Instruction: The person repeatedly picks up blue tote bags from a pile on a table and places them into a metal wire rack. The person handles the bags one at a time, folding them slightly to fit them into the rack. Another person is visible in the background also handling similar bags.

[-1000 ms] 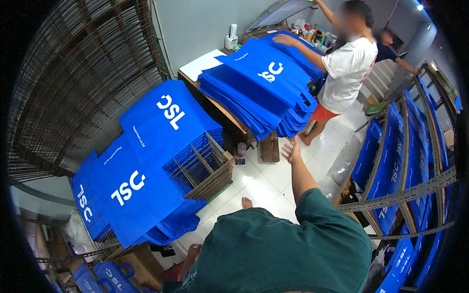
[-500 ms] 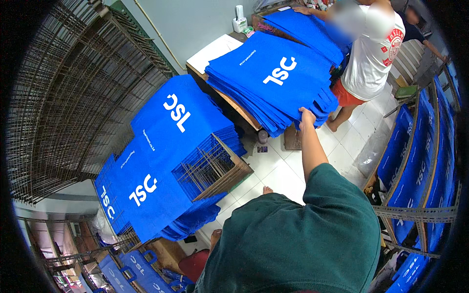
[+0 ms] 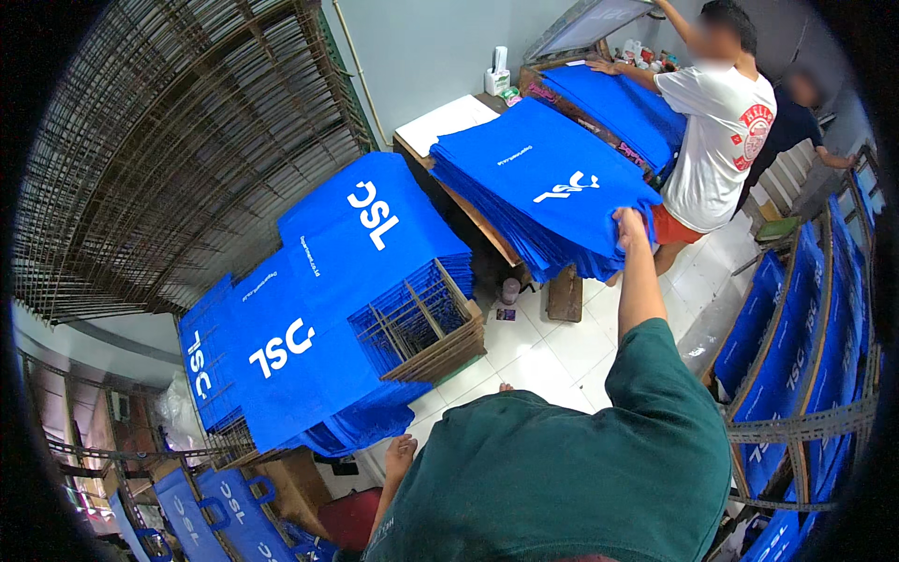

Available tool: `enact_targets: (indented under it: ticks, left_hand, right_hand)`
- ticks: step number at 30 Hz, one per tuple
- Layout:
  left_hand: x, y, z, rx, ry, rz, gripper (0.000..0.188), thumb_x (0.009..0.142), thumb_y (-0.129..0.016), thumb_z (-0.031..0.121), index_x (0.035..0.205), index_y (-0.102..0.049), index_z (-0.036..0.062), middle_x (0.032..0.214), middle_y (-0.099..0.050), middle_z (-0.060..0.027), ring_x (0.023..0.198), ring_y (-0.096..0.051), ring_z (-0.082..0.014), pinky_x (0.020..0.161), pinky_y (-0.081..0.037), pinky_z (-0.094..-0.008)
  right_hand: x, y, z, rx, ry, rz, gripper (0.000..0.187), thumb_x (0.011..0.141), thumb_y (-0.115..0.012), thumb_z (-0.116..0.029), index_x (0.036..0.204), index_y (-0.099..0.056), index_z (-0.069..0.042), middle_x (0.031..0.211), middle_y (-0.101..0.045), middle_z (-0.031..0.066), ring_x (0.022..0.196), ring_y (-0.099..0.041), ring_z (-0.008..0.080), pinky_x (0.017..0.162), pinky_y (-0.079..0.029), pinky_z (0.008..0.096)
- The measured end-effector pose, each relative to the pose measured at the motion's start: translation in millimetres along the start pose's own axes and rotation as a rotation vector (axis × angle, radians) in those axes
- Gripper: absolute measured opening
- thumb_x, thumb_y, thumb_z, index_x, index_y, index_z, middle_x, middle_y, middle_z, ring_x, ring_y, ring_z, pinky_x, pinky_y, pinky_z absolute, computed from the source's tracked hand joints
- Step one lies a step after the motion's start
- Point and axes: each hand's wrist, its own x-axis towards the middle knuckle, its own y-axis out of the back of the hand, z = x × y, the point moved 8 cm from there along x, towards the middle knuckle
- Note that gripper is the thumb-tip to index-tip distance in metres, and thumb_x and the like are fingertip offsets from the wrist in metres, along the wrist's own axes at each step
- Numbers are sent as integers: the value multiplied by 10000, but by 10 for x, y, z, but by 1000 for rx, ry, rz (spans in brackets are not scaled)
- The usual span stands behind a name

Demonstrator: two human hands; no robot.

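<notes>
My right hand [image 3: 629,228] pinches the near right corner of the top blue fabric panel [image 3: 538,169]. That corner is raised and the panel bows, so its white print looks squeezed. Beneath it lies a fanned pile of similar panels [image 3: 496,225] on a wooden table. At my left side hangs my left hand [image 3: 401,455], its fingers loosely curled and nothing visible in them. Closest to that hand is a lower stack of blue printed panels [image 3: 323,375] spread over wire racks.
A person in a white shirt [image 3: 716,140] stands at the far right, one hand on a raised framed screen [image 3: 590,28], the other on blue panels. Another person in dark clothes [image 3: 791,131] is behind. Wire drying racks [image 3: 169,140] rise at left; panel-filled racks [image 3: 796,356] stand at right.
My right hand has gripped and lifted the panel's corner. My left hand shows more fully at my side. The person in white has straightened, and the raised screen is now in view.
</notes>
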Motion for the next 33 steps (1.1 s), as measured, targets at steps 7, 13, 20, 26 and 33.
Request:
enact_targets:
  ticks: [7, 13, 20, 26, 33]
  left_hand:
    - [-315, 139, 2037, 27, -440, -120, 212, 786, -657, 122, 959, -580, 27, 897, -616, -59, 839, -576, -137, 740, -459, -275]
    - [-429, -96, 4187, 247, -1156, -258, 344, 684, -698, 156, 979, -574, 29, 991, -599, -126, 961, -564, -283, 876, -422, -370]
    - [-442, -1061, 5544, 259, -1384, -225, 1231, 484, -826, 478, 1399, -130, 38, 1354, -260, -238, 1257, -267, -361, 1036, -253, -437]
    - [-163, -1959, 4675, -158, -491, -971, 731, 685, -763, 134, 1297, -375, 36, 1215, -517, -95, 1136, -479, -223, 1002, -343, -373]
    - [-1221, -2469, 4823, -347, -469, -1152, 551, 833, -604, 325, 1197, -450, -59, 1086, -575, -148, 909, -598, -224, 795, -489, -319]
  right_hand:
    - [-1268, 103, -1979, -954, 441, -254, 70, 598, -496, -31, 621, -514, -95, 556, -415, -51, 521, -385, 93, 487, -278, 250]
    - [-3457, -324, -2959, -1590, 865, -429, 138, 581, -497, 25, 712, -537, 42, 612, -546, 46, 588, -484, 127, 548, -402, 315]
    - [-5288, -655, -3004, -1926, 1064, -442, 113, 557, -524, 26, 668, -522, 44, 699, -545, 217, 743, -557, 358, 661, -423, 408]
    - [-5425, -296, -3021, -1884, 1342, -296, 205, 575, -550, 18, 759, -631, -23, 741, -589, 161, 815, -557, 358, 753, -427, 433]
    - [-4168, 1060, -2729, -1981, 1215, 432, 504, 737, -595, -160, 1226, -475, -193, 1155, -541, 133, 1118, -483, 291, 946, -347, 458]
